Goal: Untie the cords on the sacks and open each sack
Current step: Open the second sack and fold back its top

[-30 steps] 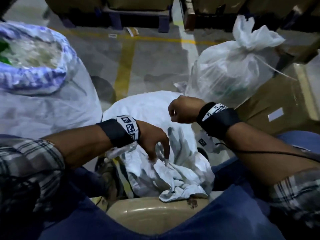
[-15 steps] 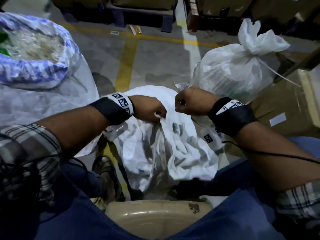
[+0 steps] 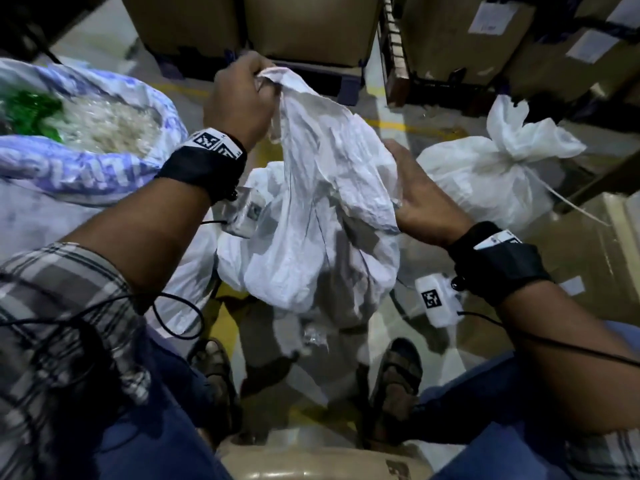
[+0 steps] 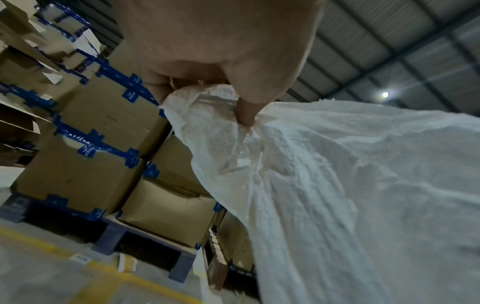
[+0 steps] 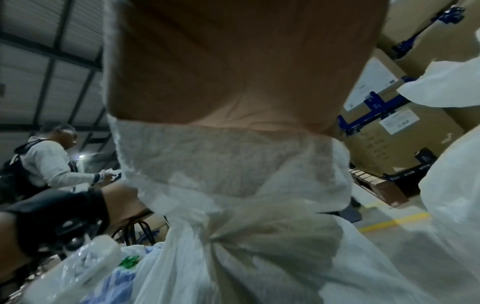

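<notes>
A crumpled white woven sack [image 3: 318, 209] hangs between my knees. My left hand [image 3: 242, 95] is raised high and grips its top rim, thumb and fingers pinching the fabric [image 4: 221, 107]. My right hand [image 3: 419, 199] is lower on the right, its fingers slid into the sack's mouth and covered by fabric [image 5: 233, 164]; only the palm [image 5: 233, 72] shows. No cord shows on this sack. A second white sack [image 3: 485, 181] stands at the right, its neck knotted, with a pale cord [image 3: 568, 206] trailing off it.
A large sack with blue print [image 3: 86, 168] stands open at left, filled with pale shreds and green pieces. Stacked cardboard boxes [image 3: 311, 26] on pallets line the back, and another box [image 3: 606, 258] is at right. My sandalled feet [image 3: 394, 379] rest on the floor. Another person [image 5: 44, 164] stands nearby.
My left hand picked up the sack's rim from low down and lifted it high. My right hand, a fist before, moved into the sack's mouth. The sack now hangs stretched upward.
</notes>
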Demonstrator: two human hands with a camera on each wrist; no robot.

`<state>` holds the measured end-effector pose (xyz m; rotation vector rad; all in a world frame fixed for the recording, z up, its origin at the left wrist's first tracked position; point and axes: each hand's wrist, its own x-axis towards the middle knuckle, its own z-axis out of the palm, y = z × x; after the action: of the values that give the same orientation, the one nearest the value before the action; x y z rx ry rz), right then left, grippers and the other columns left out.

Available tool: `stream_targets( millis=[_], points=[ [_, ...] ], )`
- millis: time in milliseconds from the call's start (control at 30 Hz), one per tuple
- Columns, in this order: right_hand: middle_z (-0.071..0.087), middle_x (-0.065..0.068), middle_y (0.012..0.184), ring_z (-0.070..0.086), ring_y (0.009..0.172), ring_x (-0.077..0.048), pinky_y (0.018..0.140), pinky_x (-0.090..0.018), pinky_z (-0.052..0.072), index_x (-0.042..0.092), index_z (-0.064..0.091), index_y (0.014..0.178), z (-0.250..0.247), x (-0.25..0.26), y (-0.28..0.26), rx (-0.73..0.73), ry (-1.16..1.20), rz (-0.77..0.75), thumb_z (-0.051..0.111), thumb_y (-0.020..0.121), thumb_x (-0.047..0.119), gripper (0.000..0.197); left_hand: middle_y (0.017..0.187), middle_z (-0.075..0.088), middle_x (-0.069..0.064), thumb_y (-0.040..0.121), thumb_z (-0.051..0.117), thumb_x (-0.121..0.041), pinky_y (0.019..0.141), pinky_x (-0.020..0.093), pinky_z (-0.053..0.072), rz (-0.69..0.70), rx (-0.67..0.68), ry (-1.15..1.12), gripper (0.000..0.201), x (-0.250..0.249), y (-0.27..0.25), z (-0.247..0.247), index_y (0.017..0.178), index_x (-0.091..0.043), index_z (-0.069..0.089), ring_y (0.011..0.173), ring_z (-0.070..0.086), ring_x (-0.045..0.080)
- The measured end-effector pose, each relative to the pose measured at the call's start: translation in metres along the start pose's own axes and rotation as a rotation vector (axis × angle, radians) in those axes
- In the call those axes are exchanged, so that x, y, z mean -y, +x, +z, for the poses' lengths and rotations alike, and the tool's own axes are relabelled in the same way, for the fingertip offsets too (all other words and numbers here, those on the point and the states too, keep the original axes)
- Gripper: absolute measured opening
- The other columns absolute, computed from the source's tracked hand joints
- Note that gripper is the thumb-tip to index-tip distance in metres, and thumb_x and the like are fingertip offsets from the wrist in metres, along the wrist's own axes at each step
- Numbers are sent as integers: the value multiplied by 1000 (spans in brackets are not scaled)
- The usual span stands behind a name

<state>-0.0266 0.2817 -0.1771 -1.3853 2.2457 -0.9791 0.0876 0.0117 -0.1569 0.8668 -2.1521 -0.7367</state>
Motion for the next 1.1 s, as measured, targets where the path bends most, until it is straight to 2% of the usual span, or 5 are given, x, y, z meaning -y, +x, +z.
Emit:
stream_targets(
  millis=[100,500,700,800,1100],
  points=[
    [37,8,154,39,140,-1,101,-12,42,26,31,152,8,21,12,-296,355,-86,74,86,45,81,98,73,-7,85,50,-37,72,27,44,20,-124,-62,28,-4,10,-17,99,-23,70,93,65,13],
    [52,-22,113,57,85,-43,62,-47,51,6,54,109,6,33,65,-536,-506,-186,51,80,18,31,100,73,-1,89,41,-27,79,37,48,155,-391,-3,30,-11,30,-77,106,-24,65,100,65,26],
    [53,-22,95,52,88,-38,67,-47,44,1,54,80,-11,33,87,-601,-604,-308,55,72,3,8,112,71,-6,83,48,-29,97,48,44,663,342,178,30,-26,11,-90,93,-22,75,111,56,25],
    [58,-22,98,55,93,-40,73,-46,45,-1,58,79,-2,32,96,-578,-602,-345,62,72,-2,8,63,70,0,95,38,-72,64,23,47,432,695,158,75,-37,-5,-70,55,-17,69,62,65,13],
    [64,-18,100,61,92,-39,72,-43,48,-1,64,88,-31,36,97,-638,-481,-339,56,73,-5,17,124,57,2,97,57,-23,87,40,44,501,365,534,31,-23,-22,-13,126,-32,57,112,53,27]
  ],
)
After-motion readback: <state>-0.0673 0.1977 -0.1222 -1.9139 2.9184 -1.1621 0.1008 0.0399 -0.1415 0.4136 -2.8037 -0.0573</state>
